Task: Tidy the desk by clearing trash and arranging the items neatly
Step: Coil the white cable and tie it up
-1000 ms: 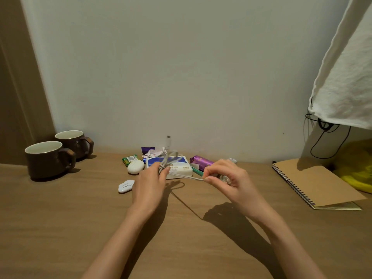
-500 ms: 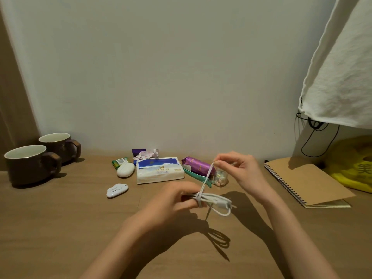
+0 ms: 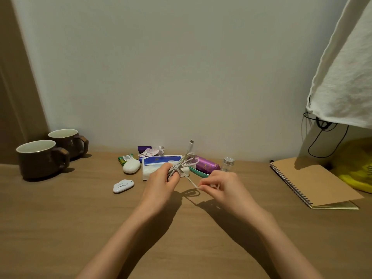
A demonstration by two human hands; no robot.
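Above the bench's middle, the light, limp cable [image 3: 182, 165] is gripped at its coil by the left hand [image 3: 161, 185]; its tail is pinched by the right hand [image 3: 219, 187].

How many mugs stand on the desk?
2: the nearer brown mug at the desk's far left, the second brown mug just behind it by the wall. None appears hidden.

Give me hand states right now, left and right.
Left hand: closed around the coiled white cable.
Right hand: fingers pinched on the cable's loose end, pulled out from the coil.
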